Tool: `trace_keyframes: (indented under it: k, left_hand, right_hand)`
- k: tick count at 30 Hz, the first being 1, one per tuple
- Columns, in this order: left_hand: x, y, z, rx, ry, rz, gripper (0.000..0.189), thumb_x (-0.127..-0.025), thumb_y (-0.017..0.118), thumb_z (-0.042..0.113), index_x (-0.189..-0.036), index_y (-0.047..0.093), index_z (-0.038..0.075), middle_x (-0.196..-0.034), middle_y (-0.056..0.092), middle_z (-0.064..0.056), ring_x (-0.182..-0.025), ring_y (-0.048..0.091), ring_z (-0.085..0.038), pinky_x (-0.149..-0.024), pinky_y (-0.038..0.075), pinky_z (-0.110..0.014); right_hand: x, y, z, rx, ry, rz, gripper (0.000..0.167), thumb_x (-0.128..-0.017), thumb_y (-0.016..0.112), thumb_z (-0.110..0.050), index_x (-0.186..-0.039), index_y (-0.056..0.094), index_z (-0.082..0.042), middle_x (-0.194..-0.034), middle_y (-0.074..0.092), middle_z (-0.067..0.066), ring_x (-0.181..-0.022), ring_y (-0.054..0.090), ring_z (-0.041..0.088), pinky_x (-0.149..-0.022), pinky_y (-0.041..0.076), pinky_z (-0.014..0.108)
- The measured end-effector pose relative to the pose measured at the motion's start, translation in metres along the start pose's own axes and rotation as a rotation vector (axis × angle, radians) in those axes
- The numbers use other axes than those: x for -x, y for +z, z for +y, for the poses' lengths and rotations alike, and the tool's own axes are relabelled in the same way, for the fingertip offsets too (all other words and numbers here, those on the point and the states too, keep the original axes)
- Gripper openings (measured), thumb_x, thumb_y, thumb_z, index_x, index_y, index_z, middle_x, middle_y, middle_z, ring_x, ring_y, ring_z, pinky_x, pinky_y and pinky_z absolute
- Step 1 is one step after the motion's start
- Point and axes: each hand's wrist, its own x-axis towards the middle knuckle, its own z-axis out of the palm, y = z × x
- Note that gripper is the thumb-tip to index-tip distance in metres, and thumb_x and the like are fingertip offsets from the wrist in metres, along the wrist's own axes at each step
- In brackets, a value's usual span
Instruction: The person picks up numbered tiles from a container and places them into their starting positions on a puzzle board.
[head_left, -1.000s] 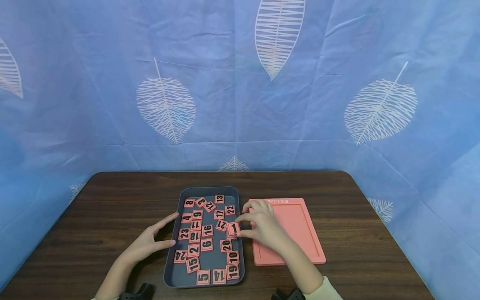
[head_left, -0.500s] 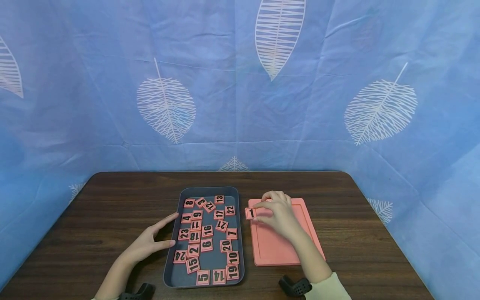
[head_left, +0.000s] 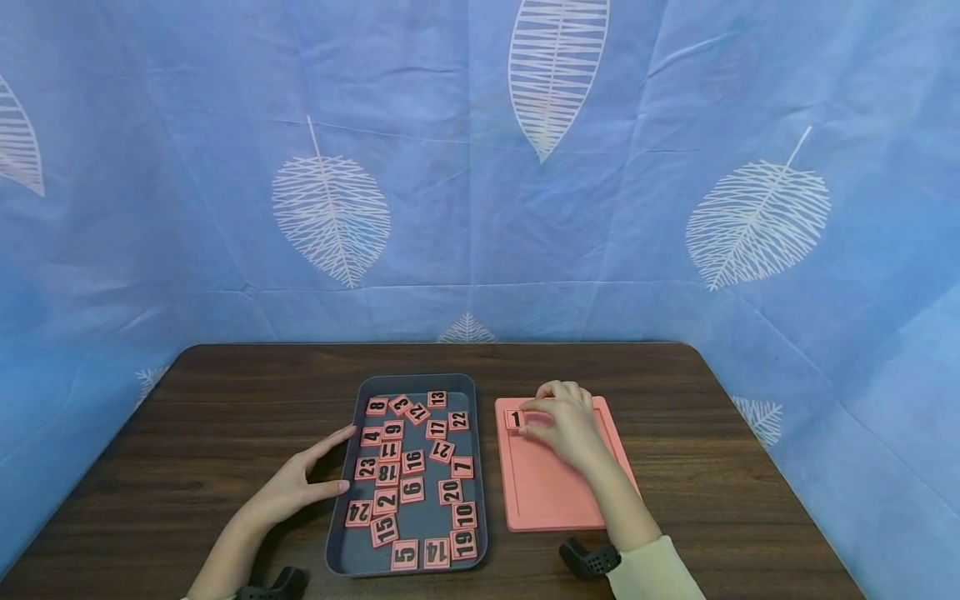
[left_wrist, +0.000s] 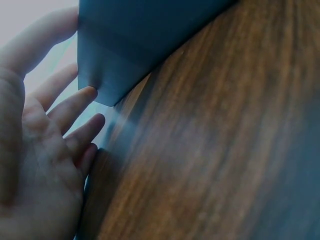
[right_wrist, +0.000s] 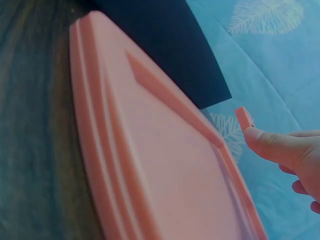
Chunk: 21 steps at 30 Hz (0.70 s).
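My right hand (head_left: 564, 427) pinches a pink tile marked 1 (head_left: 514, 419) by its edge, over the far left corner of the pink puzzle board (head_left: 551, 492). In the right wrist view the tile (right_wrist: 244, 119) shows past the thumb tip, slightly above the board's frame. My left hand (head_left: 296, 479) touches the left wall of a dark grey tray (head_left: 341, 525) with extended fingers and thumb. From the left wrist the fingers (left_wrist: 75, 107) appear straight against the tray's outer side (left_wrist: 130, 50). Several pink number tiles, such as 7 (head_left: 462, 467) and 20 (head_left: 450, 492), lie loose in the tray.
Tray and board stand side by side on a dark wooden table (head_left: 247, 400), a narrow strip of wood between them. Behind the table hangs a blue cloth (head_left: 450, 208) with white leaf prints. Black straps with cameras (head_left: 588, 560) sit at both wrists.
My right hand has carried tile 1 from above the tray rightward to the board's far left corner. Tile 7, earlier mostly covered, shows fully in the tray. My left hand stays at the tray's side.
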Motion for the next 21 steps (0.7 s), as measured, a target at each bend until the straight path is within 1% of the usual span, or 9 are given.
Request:
trace_keyframes:
  k: [7,13,16,21]
  left_hand:
    - [0.0,0.0,-0.001,0.009,-0.007,0.001,0.074,-0.088,0.071,0.022,-0.151,0.033,0.019,-0.155,0.021,-0.017,-0.139,0.013,-0.047,-0.099,0.016,-0.074]
    - [0.0,0.0,0.0,0.012,-0.008,0.004,0.074,-0.088,0.071,0.021,-0.151,0.033,0.019,-0.155,0.022,-0.017,-0.139,0.013,-0.047,-0.099,0.017,-0.073]
    - [0.001,0.0,0.001,0.005,0.011,0.0,0.073,-0.088,0.071,0.02,-0.151,0.033,0.018,-0.155,0.022,-0.018,-0.139,0.013,-0.047,-0.099,0.017,-0.073]
    - [0.001,0.001,0.001,-0.008,0.043,-0.006,0.072,-0.089,0.07,0.017,-0.151,0.033,0.016,-0.154,0.022,-0.02,-0.138,0.013,-0.05,-0.097,0.019,-0.074]
  right_hand:
    - [-0.002,0.007,0.008,0.035,0.032,-0.027,0.031,-0.075,0.083,-0.032,-0.102,0.076,-0.02,-0.102,0.049,-0.002,-0.101,0.039,0.026,-0.094,0.025,0.049]
    - [-0.002,0.013,0.014,0.051,0.046,-0.022,0.029,-0.077,0.081,-0.032,-0.103,0.076,-0.02,-0.105,0.052,0.002,-0.101,0.04,0.027,-0.093,0.027,0.05]
    - [-0.001,0.017,0.017,0.048,0.047,-0.011,0.028,-0.077,0.081,-0.031,-0.103,0.076,-0.02,-0.105,0.052,0.003,-0.101,0.041,0.027,-0.093,0.027,0.049]
    - [-0.001,0.024,0.021,0.039,0.017,0.028,0.03,-0.075,0.082,-0.031,-0.102,0.076,-0.019,-0.104,0.052,0.004,-0.099,0.042,0.028,-0.089,0.029,0.05]
